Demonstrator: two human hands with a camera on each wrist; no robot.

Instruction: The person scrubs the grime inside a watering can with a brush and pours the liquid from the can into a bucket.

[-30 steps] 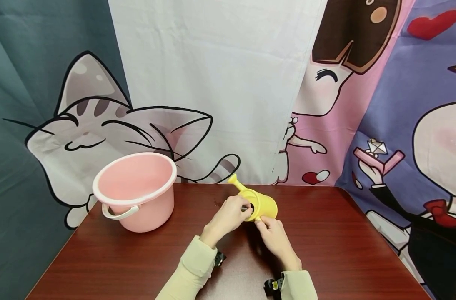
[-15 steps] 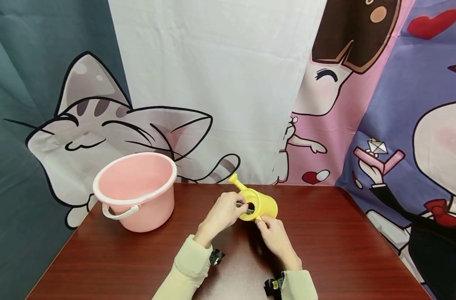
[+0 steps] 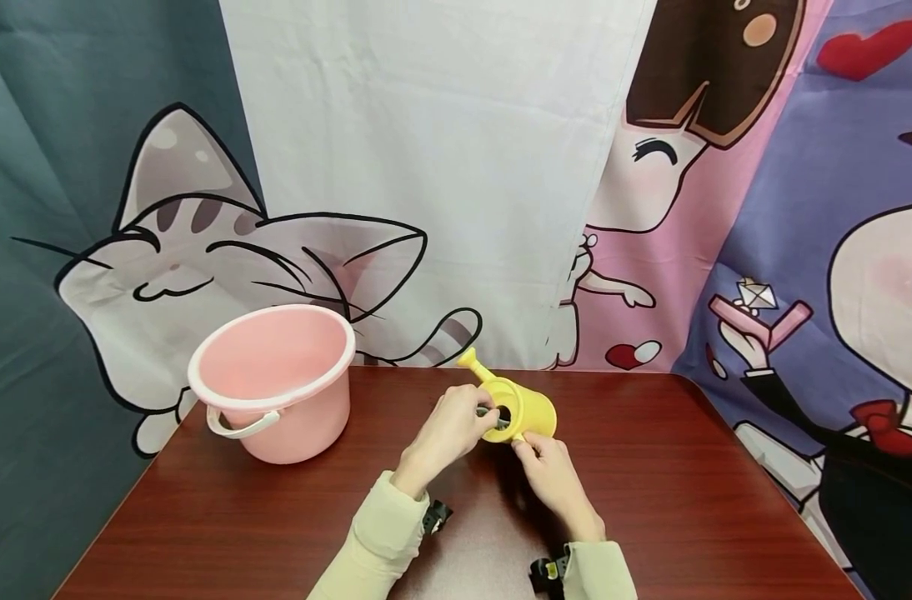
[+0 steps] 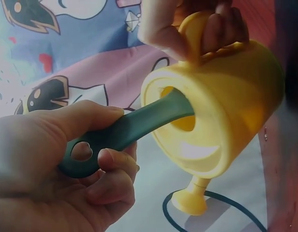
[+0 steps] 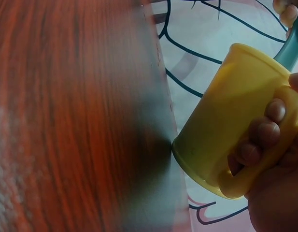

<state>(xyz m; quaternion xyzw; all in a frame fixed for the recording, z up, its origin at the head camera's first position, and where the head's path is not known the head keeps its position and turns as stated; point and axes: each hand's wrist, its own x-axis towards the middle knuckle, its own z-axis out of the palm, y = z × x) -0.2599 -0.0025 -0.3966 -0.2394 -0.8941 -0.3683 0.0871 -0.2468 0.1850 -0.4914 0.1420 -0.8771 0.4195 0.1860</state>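
Observation:
A yellow watering can (image 3: 537, 412) is tipped on its side above the table, its round top opening facing my left hand. In the head view, my right hand (image 3: 555, 477) grips its handle from the near right; the right wrist view shows fingers (image 5: 264, 131) curled through the handle loop. My left hand (image 3: 447, 425) pinches a dark green handle (image 4: 139, 126) with a heart-shaped hole near its end. The far end of this green tool passes into the can's opening and is hidden inside. The spout (image 4: 190, 200) points away from my right hand.
A pink bucket (image 3: 317, 429) with a white handle stands at the left on the reddish-brown wooden table (image 3: 673, 492). Behind the table's back edge hangs a printed cloth (image 3: 441, 167) with cartoon figures.
My left hand has shifted slightly left and back from the can, and more of the green tool shows at the opening. The right hand and watering can have barely moved.

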